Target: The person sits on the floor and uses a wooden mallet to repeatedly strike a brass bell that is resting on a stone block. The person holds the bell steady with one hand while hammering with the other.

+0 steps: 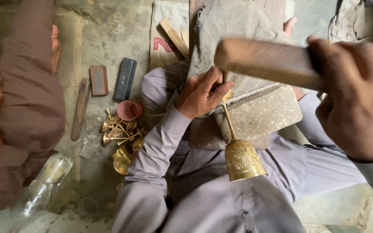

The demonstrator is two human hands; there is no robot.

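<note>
A person sits on a concrete floor [109, 39] in pale grey clothes, seen from above. Their left hand [201, 92] is closed around the foot end of a brass goblet [240, 155], pinching it against the near edge of a rough stone block [264, 114] that rests across their lap. The goblet lies tilted, its thin stem running down off the stone and its engraved cup hanging over the lap, mouth toward the person. Their right hand [355, 99] is wrapped fully around a thick wooden mallet handle [268, 62], raised above the stone and close to the camera (slightly blurred).

On the floor to the person's left lies a loose heap of small brass goblets [121, 140], with a pink plastic cup [129, 110] just beside it. Further out are a dark rectangular block [124, 79], a brown sharpening stone [99, 80] and a long flat wooden piece [80, 108]. Another person in a dark maroon sleeve [31, 86] crouches at the far left.
</note>
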